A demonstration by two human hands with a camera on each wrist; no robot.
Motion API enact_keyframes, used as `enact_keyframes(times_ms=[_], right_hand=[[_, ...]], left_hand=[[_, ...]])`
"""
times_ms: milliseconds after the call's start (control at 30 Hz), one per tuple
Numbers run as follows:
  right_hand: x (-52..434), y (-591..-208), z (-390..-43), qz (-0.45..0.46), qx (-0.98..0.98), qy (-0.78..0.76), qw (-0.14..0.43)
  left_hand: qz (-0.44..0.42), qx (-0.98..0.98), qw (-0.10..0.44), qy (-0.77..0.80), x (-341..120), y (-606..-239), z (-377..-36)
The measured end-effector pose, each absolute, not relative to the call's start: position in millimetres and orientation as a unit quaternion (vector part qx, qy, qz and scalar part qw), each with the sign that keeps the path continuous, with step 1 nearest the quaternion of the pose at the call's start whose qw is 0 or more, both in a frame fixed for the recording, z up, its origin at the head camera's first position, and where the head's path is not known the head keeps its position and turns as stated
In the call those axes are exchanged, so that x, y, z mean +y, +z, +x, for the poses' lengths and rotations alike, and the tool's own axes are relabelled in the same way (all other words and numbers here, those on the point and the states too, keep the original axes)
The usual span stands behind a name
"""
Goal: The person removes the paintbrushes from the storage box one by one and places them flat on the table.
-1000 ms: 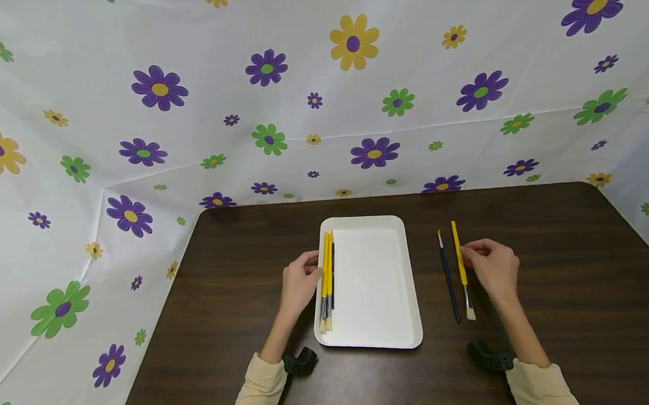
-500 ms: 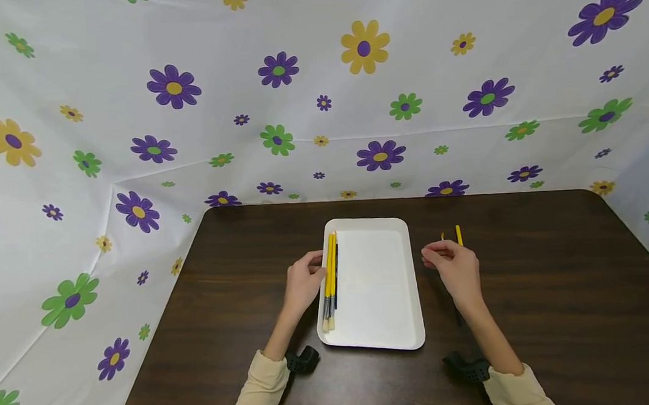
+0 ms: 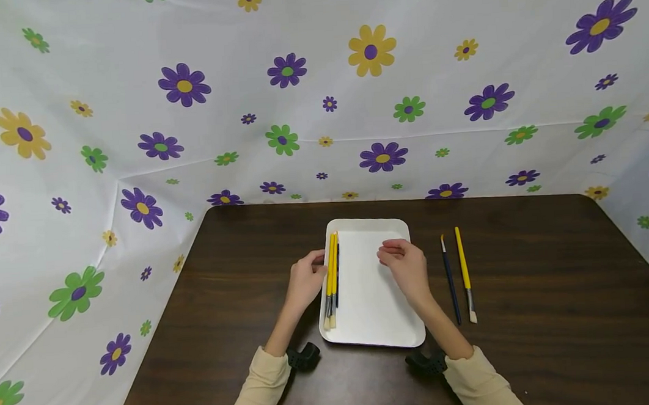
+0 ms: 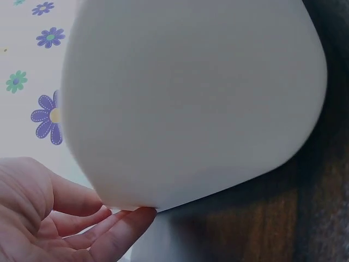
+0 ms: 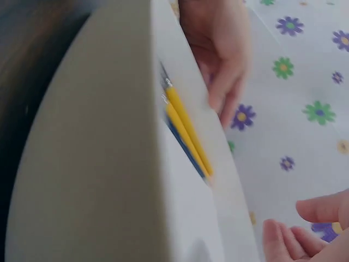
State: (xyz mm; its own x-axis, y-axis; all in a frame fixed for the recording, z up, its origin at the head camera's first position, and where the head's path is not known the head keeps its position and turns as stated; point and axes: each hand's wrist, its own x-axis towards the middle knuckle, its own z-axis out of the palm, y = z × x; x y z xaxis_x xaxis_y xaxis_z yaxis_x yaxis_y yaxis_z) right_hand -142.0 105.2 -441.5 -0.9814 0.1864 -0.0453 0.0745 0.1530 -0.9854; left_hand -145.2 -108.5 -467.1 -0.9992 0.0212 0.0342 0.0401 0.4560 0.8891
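On dark wood-grain bench (image 3: 530, 338), white rectangular tray (image 3: 377, 322), left hand (image 3: 305, 281) fingers loose at its left rim beside three brushes (image 3: 331, 275), right hand (image 3: 407, 267) empty, fingers relaxed over tray, two slim brushes (image 3: 457, 275) right of tray.

Cream long sleeves, black wrist-worn camera mounts

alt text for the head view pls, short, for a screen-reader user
A person's left hand rests against the left rim of a white tray holding three brushes along its left side, while the right hand hovers empty over the tray. A dark blue brush and a yellow brush lie on the dark wooden table to the right.
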Motion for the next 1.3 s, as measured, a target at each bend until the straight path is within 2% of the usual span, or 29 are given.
enact_keyframes(times_ms=[233, 500, 800, 1300], right_hand=[[69, -453, -150, -0.076, -0.795, 0.601, -0.026], [48, -462, -155, -0.066, -0.807, 0.585, -0.042], [38, -471, -152, -0.056, -0.812, 0.581, -0.02], [33, -475, -148, -0.029, -0.815, 0.578, 0.021]], left_hand=[[-0.025, -0.855, 0.005, -0.518, -110, -466, -146], [-0.019, -0.854, 0.001, -0.52, -111, -466, -147], [-0.017, -0.852, -0.007, -0.523, -110, -464, -145], [-0.028, -0.853, 0.01, -0.521, -110, -463, -145]])
